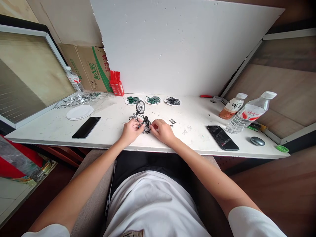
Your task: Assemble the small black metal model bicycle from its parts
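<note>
Black model bicycle (141, 118) pinched between left hand (130, 130) and right hand (162, 131).

Beyond the fingers (155, 126), three small dishes (152, 100) of green and black parts sit in a row. Far left of the fingers lie a dark phone (86, 127) and stacked white plates (79, 112); far right, another phone (222, 137), two bottles (249, 113) and a grey mouse (257, 141).
</note>
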The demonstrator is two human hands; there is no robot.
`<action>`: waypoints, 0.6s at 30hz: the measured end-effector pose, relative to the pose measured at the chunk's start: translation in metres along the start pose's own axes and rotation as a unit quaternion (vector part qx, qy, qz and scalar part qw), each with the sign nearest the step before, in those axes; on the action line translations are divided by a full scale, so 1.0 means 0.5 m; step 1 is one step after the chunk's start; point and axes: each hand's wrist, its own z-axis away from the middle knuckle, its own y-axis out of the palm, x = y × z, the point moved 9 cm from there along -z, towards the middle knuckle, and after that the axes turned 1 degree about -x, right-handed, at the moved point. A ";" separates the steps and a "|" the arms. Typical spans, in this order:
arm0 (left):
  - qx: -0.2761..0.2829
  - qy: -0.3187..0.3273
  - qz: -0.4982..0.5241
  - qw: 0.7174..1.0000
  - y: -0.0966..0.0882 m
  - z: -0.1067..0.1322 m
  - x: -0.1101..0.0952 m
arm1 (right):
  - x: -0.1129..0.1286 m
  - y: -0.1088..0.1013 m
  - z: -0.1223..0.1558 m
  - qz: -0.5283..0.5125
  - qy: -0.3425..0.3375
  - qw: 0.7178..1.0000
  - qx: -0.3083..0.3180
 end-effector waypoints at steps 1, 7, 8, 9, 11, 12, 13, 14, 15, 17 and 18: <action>-0.001 0.001 -0.001 1.000 0.000 0.001 -0.001 | 0.000 0.001 0.000 0.006 -0.002 1.000 0.002; 0.015 0.004 -0.005 1.000 0.011 0.005 -0.013 | 0.005 0.004 -0.003 0.064 -0.004 0.998 0.022; 0.018 0.006 -0.005 1.000 0.013 0.006 -0.014 | 0.006 0.003 -0.003 0.071 -0.003 0.997 0.024; 0.019 0.007 -0.005 1.000 0.014 0.006 -0.015 | 0.006 0.003 -0.003 0.077 0.000 0.997 0.024; 0.017 0.010 -0.007 1.000 0.012 0.006 -0.015 | 0.005 0.002 -0.002 0.080 0.007 0.996 0.025; 0.015 0.010 -0.007 1.000 0.011 0.006 -0.014 | 0.004 0.002 -0.001 0.078 0.011 0.997 0.026; 0.014 0.010 -0.008 1.000 0.010 0.006 -0.013 | 0.003 0.002 -0.001 0.074 0.015 0.997 0.025; 0.013 0.010 -0.008 1.000 0.010 0.006 -0.012 | 0.002 0.002 0.000 0.069 0.019 0.997 0.024; 0.012 0.010 -0.008 1.000 0.009 0.006 -0.012 | 0.000 0.002 0.000 0.063 0.022 0.998 0.023; 0.015 0.011 -0.008 1.000 0.010 0.005 -0.011 | -0.002 0.004 0.001 0.054 0.028 0.998 0.022; 0.016 0.012 -0.009 1.000 0.010 0.005 -0.010 | -0.003 0.004 0.002 0.052 0.031 0.998 0.023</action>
